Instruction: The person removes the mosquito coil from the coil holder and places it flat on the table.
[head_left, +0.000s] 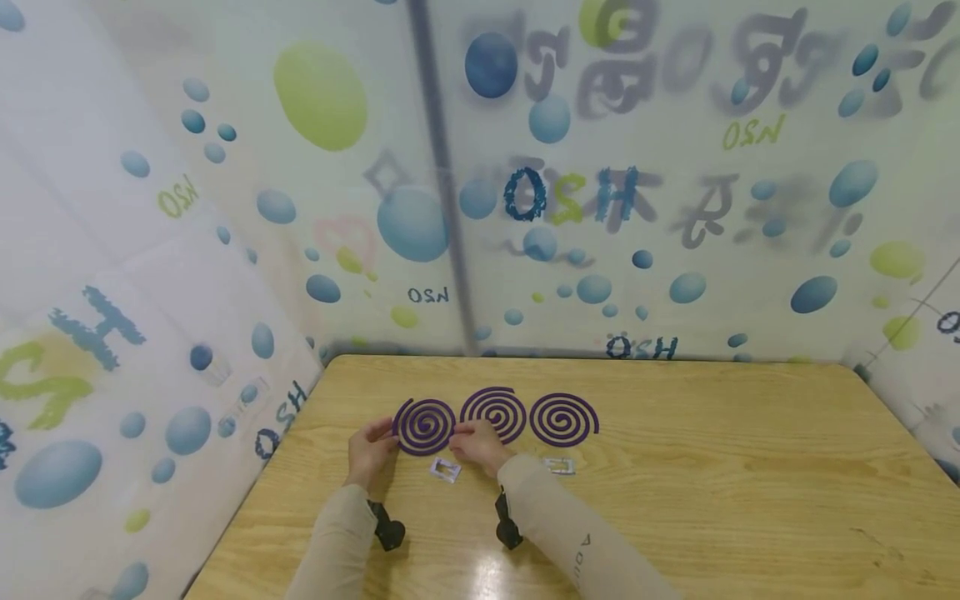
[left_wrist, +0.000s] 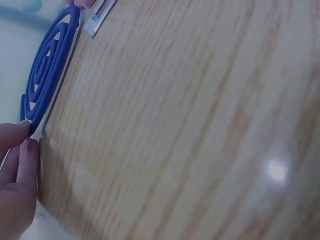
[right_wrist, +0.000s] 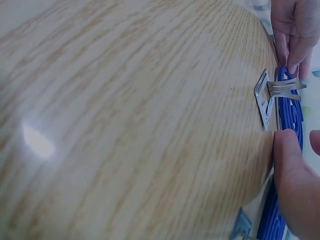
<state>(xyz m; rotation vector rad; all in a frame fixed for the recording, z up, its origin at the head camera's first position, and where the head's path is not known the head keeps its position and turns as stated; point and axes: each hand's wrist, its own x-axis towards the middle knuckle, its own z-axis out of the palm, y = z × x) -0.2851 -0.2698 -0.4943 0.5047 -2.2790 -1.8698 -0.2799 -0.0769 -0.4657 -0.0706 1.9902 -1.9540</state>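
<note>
Three dark purple mosquito coils lie in a row on the table. The left coil (head_left: 424, 426), looking blue in the left wrist view, is between the hands. My left hand (head_left: 370, 451) pinches its left outer edge between thumb and finger. At the opposite edge is my right hand (head_left: 480, 446), with fingertips beside the rim and, in the right wrist view, the thumb and a finger spread apart. It covers the lower left of the middle coil (head_left: 497, 400). The right coil (head_left: 564, 420) lies apart from both hands.
A small metal coil stand (head_left: 446, 470) lies just in front of the left coil; its prongs (right_wrist: 287, 90) stick up. Another metal stand (head_left: 559, 466) is in front of the right coil. Bubble-printed curtains (head_left: 600, 275) rise behind the wooden table (head_left: 750, 467) and along its left side.
</note>
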